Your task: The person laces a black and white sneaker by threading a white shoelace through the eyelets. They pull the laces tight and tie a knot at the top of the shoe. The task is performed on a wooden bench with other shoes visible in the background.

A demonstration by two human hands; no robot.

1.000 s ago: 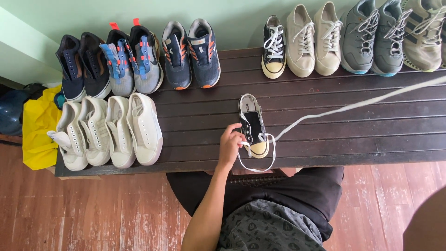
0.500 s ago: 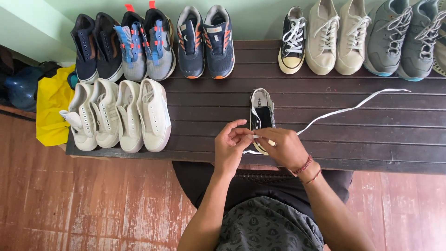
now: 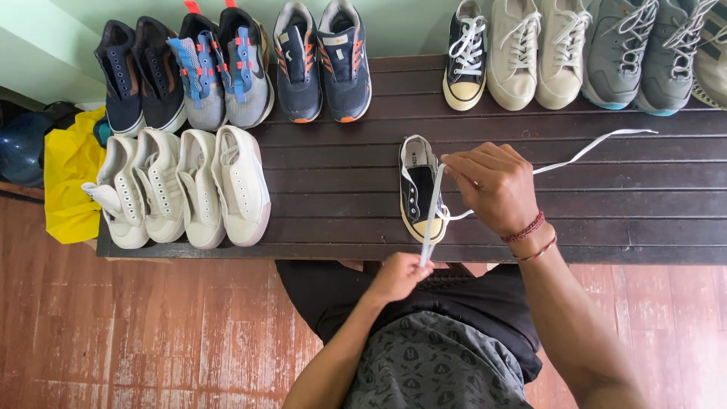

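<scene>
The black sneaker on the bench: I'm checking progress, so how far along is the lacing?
Barely started. The white lace looks threaded only at the toe end of the black sneaker; the upper eyelets look empty. In hand: the left hand pulls one lace end toward the body, while the right hand steadies the shoe, the other end trailing across the bench. Left: the remaining eyelets.

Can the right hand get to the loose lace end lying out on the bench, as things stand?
Probably yes. The loose lace end lies flat on the dark bench beyond the right hand, nothing between them. But that hand is on the black sneaker, so it must let go first.
</scene>
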